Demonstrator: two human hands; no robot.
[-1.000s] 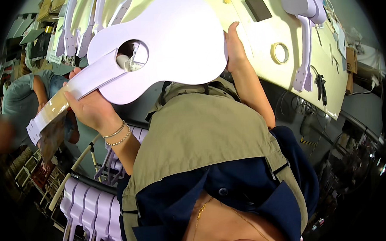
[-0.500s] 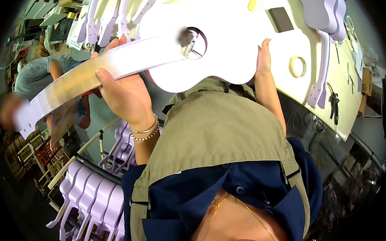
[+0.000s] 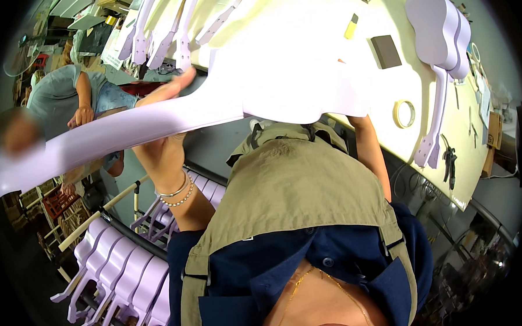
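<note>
A pale lavender ukulele [image 3: 116, 124] is held above the table edge, its smooth back toward me and its headstock at the far left. My left hand [image 3: 161, 153] supports the neck from beneath; the neck covers its middle, and slightly blurred fingers reach out past the far side. At the body's right end, my right hand [image 3: 359, 121] holds the rim. Most of that hand is hidden behind the body, with one fingertip showing at the far edge. Glare washes out much of the body.
On the pale table [image 3: 380, 102] are a tape roll [image 3: 404, 114], dark block [image 3: 386, 51], yellow-and-black tool [image 3: 351, 27], black pliers [image 3: 449, 162] and stacked ukuleles [image 3: 433, 27]. Several necks [image 3: 186, 41] lie at the far left. A rack of ukuleles [image 3: 116, 256] stands at lower left. Another person [image 3: 66, 93] bends nearby.
The ukulele has turned over from its soundhole face to its back, its headstock shifting left and down. My left fingers have loosened around the neck, and my right hand has gone behind the body.
</note>
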